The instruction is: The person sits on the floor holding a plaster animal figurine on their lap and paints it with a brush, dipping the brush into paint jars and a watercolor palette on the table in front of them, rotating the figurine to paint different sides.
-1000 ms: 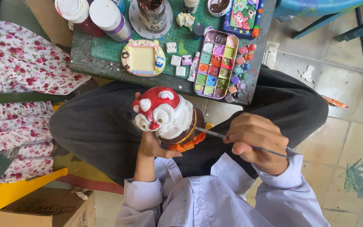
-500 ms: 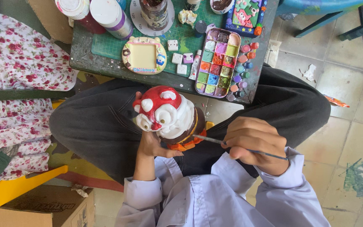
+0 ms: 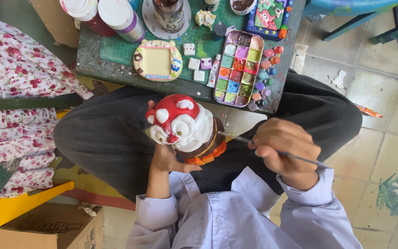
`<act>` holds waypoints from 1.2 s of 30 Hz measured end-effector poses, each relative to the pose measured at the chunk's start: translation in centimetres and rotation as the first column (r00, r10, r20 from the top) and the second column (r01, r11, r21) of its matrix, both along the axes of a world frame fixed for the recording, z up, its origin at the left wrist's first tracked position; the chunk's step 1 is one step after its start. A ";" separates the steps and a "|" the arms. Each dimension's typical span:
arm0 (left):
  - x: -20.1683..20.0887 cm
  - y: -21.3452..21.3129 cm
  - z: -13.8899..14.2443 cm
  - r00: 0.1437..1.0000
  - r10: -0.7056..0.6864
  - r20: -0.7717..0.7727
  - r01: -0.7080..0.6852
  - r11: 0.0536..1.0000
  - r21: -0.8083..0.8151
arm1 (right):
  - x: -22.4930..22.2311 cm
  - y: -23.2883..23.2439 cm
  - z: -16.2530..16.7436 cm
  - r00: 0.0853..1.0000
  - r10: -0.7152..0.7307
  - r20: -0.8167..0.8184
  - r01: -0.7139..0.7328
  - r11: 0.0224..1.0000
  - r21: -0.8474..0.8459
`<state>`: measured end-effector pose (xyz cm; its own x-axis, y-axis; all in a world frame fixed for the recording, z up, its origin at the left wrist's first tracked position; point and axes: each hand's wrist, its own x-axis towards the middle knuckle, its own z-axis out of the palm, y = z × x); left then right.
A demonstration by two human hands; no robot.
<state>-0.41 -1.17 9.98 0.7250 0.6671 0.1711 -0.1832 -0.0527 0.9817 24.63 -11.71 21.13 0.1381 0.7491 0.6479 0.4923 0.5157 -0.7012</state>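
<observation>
The figurine [image 3: 184, 127] — a rounded plaster piece with a red cap, white spots, a white face and an orange base — sits over the person's lap, cupped from below by the left hand [image 3: 166, 157], whose fingers curl round its underside and back. Just to the right of it, the right hand [image 3: 284, 150] is closed in a pinch on a thin paintbrush [image 3: 273, 150]; the brush tip reaches the figurine's brown side, and the handle runs out past the wrist on the far side of that hand.

Above both hands is the edge of a low tabletop [image 3: 93, 69] covered with a green mat. Nearest to the right hand there lies a paint palette [image 3: 238, 69] with many small coloured wells, and a row of little paint pots [image 3: 263, 78] beside it. Above the left hand lies a small yellow picture frame [image 3: 157, 61] with cartoon trim, with small white and purple blocks [image 3: 199, 69] between it and the palette. Further off stand bottles with white caps [image 3: 116, 16], a jar of dark water [image 3: 168, 11] and a painted blue plaque [image 3: 269, 14].

Dark trousers [image 3: 102, 138] lie under the hands — nothing stands between brush and figurine. Flowered cloth [image 3: 10, 92] lies well to the left, and a cardboard box [image 3: 47, 228] below it.
</observation>
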 end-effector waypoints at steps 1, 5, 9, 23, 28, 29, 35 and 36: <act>0.1 0.0 0.5 1.000 -0.001 -0.012 0.002 1.000 0.018 | 0.1 0.0 -0.2 0.997 -0.072 -0.020 0.072 0.997 0.000; -0.3 0.7 2.1 0.990 0.024 -0.141 0.009 0.973 0.229 | 0.5 -0.6 -0.8 0.933 -0.145 -0.328 0.147 0.989 -0.018; -0.7 0.2 2.4 0.987 0.028 -0.159 0.016 0.963 0.268 | 0.5 -0.8 -1.5 0.894 -0.044 -0.447 -0.021 0.990 -0.139; -1.1 -0.8 0.2 0.989 0.080 -0.123 -0.052 0.975 0.217 | 0.7 -0.2 -1.8 0.935 -0.083 -0.345 -0.008 0.967 -0.254; -1.1 -0.5 0.2 0.976 0.115 -0.186 -0.054 0.951 0.304 | 1.0 0.4 -1.4 0.964 -0.171 -0.204 0.123 0.965 -0.230; -1.1 -0.5 0.2 0.983 0.107 -0.149 -0.065 0.963 0.263 | 1.1 0.5 -1.3 0.967 -0.163 -0.194 0.127 0.974 -0.189; -0.8 -0.7 0.6 0.999 0.029 -0.044 -0.025 0.996 0.086 | 1.2 0.5 -0.2 0.999 -0.047 0.007 0.047 0.998 -0.033; -0.8 -0.7 0.7 0.999 0.017 -0.033 -0.015 0.998 0.060 | 1.1 0.5 -0.1 0.999 -0.022 0.031 0.023 0.999 -0.035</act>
<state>-1.24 -1.91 10.67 0.7204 0.6679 0.1867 -0.1492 -0.1137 0.9823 25.77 -11.23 21.03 0.1358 0.7686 0.6252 0.5254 0.4791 -0.7031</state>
